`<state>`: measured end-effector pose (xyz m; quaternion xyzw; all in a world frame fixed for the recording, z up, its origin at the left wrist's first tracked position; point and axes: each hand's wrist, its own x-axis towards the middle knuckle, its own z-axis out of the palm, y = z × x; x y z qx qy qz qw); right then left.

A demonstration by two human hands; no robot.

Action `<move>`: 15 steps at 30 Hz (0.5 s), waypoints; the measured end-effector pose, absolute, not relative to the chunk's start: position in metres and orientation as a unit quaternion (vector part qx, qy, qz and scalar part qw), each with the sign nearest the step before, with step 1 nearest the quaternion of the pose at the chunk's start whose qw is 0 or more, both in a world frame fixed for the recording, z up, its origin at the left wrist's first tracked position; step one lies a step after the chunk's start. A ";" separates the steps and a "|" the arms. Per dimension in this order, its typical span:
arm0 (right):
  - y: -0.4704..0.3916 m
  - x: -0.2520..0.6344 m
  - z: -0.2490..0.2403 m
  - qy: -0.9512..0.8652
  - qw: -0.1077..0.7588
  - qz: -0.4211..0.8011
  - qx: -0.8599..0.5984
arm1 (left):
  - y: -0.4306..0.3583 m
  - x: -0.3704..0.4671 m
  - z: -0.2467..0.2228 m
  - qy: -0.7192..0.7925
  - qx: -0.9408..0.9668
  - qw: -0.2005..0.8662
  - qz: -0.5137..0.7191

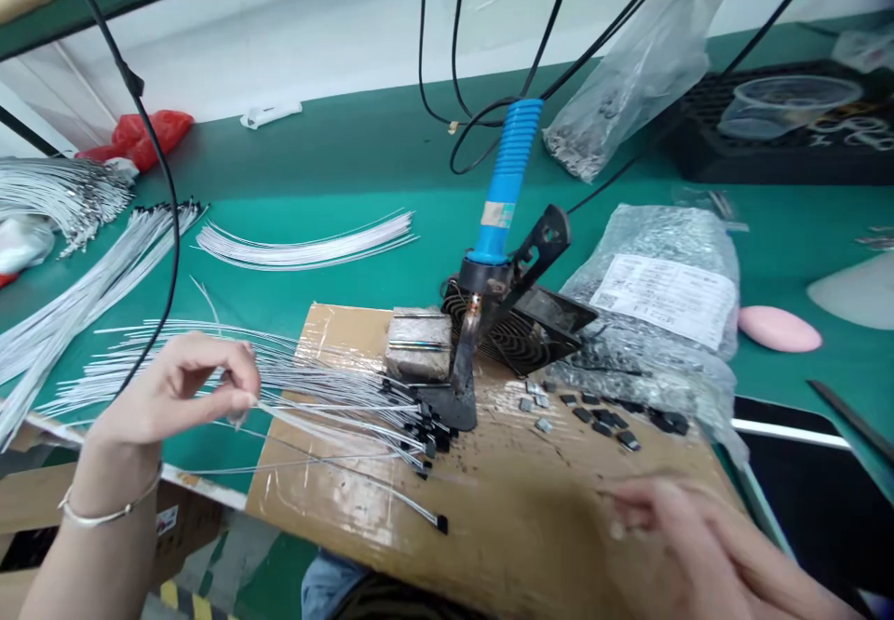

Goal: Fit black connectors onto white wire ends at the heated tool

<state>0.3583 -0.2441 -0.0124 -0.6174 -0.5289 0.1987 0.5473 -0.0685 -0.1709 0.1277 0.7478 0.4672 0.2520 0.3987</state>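
Note:
My left hand [185, 387] is closed in a pinch, with a thin white wire [300, 417] running from its fingertips to the right. Under and beyond it lies a spread bundle of white wires [160, 350], whose black connector ends [427, 434] cluster on the brown cardboard [335, 508]. One wire with a black end [440, 524] lies apart, closer to me. Over the right part of the cardboard, my right hand [688, 532] is smeared by motion; what its fingers hold, if anything, is unclear. Several small black connector pieces [604, 418] lie beyond it.
A blue-handled soldering iron [507, 182] stands tilted in a holder beside a small black fan [537, 327] and a block [419, 345]. More wires [307, 243] lie behind. To the right are a bubble-wrap package [656, 276], a pink oval object [780, 329] and a dark tablet-like panel [817, 490].

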 end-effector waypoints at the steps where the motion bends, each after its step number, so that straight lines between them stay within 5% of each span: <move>1: -0.245 0.350 -0.003 -0.546 0.529 0.223 -0.611 | -0.175 -0.066 0.121 0.456 0.753 0.417 0.228; 7: -0.250 0.309 0.029 -0.617 0.485 0.392 -0.480 | -0.183 -0.042 0.086 0.426 0.769 0.440 0.181; 15: -0.253 0.302 0.027 -0.613 0.495 0.409 -0.460 | -0.182 -0.038 0.081 0.434 0.759 0.434 0.216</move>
